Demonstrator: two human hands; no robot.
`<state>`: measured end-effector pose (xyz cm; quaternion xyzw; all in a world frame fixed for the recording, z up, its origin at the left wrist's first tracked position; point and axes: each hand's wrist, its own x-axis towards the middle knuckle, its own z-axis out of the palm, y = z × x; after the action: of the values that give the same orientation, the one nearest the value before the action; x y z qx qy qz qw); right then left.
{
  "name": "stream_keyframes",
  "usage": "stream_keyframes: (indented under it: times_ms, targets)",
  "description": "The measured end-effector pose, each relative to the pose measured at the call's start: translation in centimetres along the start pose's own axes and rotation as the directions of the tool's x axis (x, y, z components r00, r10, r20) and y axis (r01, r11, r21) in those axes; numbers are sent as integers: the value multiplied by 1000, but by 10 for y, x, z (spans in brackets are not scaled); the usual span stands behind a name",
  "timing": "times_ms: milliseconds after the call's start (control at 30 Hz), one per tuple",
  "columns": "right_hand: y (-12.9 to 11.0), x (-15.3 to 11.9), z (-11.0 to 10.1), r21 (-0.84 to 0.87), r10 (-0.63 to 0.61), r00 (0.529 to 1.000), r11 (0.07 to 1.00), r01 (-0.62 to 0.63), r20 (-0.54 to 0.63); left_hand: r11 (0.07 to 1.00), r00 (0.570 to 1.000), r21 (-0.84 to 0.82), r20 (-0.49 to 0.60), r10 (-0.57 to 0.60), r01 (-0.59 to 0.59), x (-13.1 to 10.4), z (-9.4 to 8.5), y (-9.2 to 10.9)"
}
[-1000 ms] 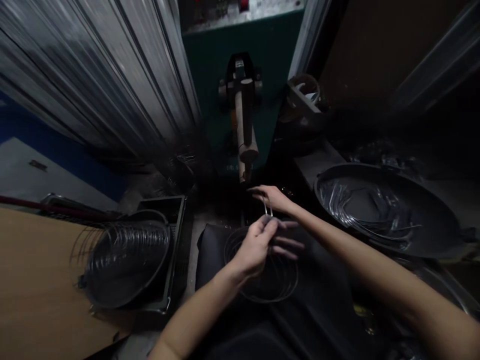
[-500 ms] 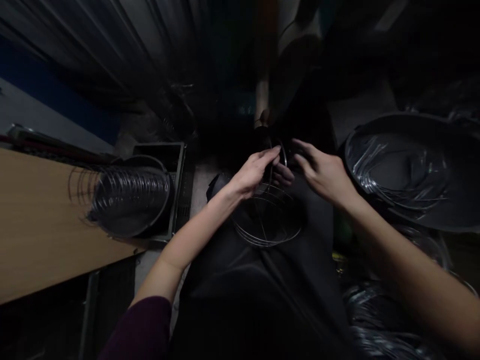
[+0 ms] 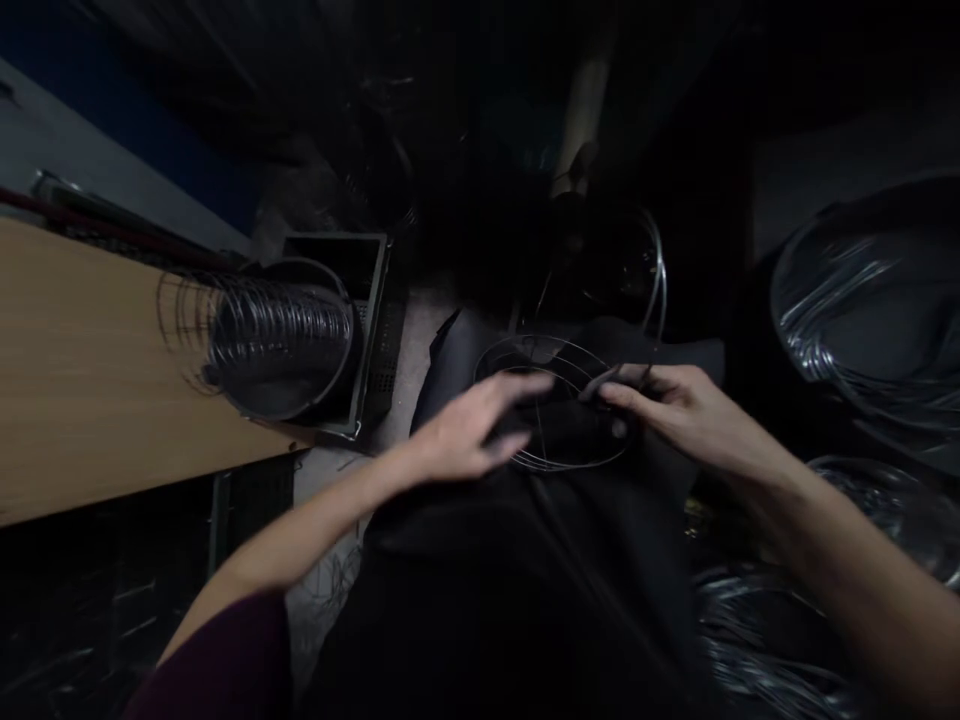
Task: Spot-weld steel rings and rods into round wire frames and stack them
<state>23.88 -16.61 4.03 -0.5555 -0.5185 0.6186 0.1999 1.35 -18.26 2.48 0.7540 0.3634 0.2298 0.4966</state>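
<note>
My left hand [image 3: 476, 425] is open and smeared by motion, thumb and fingers apart. It hovers over the left edge of a round wire frame [image 3: 555, 466], made of thin metal hoops with a crosswise wire, which rests on dark cloth [image 3: 480, 530] over my lap. My right hand [image 3: 671, 405] is closed at the frame's right side, thumb against fingers. From it a bent loop of shiny wire [image 3: 661, 270] rises; its lower end is lost among the fingers. Dimness hides the inside of the frame.
On the left, a large wire coil [image 3: 281, 325] lies in a round container beside a grey crate [image 3: 375, 330] and a wooden board [image 3: 90, 390]. Right of me, a dark tub [image 3: 795, 260] holds wire bundles, with more wire coils [image 3: 757, 630] below. A pale post [image 3: 585, 110] stands ahead.
My left hand has let go of the wire and moved down and left, its fingers spread. The right hand has moved lower and closed on the wire loop. The view has shifted.
</note>
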Motion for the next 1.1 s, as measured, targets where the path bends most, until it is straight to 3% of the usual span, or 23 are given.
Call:
stream_keyframes:
  times_ms: [100, 200, 300, 400, 500, 567, 600, 767, 967, 1100]
  targets:
    - [-1, -5, 4, 19, -12, 999, 1000, 13, -31, 877, 992, 466, 28, 120, -119, -37, 36, -53]
    - [0, -1, 17, 103, -55, 983, 992, 74, -178, 758, 974, 622, 30, 226, -195, -23, 47, -84]
    - [-5, 16, 18, 220, -55, 936, 966, 138, -347, 720, 969, 663, 40, 243, -208, 17, 22, -71]
    - [-23, 41, 2, 329, -46, 924, 927, 182, -381, 761, 938, 611, -82, 337, -220, 52, -11, -43]
    - [-52, 65, -20, 378, -87, 926, 895, 235, -369, 816, 811, 491, -316, 492, -304, 79, -29, -35]
    - [-71, 79, -32, 387, -134, 923, 879, 278, -361, 831, 720, 421, -438, 537, -364, 96, -35, -41]
    - [-80, 86, -37, 383, -150, 921, 877, 292, -360, 839, 695, 391, -479, 536, -378, 104, -38, -45]
    - [-105, 113, -46, 324, -158, 909, 899, 294, -386, 869, 682, 309, -538, 494, -386, 129, -53, -54]
    - [-99, 135, -50, 308, -238, 890, 877, 369, -388, 861, 669, 332, -542, 509, -385, 138, -63, -61]
    - [-96, 140, -52, 280, -228, 883, 890, 360, -410, 840, 649, 382, -535, 541, -385, 144, -65, -68]
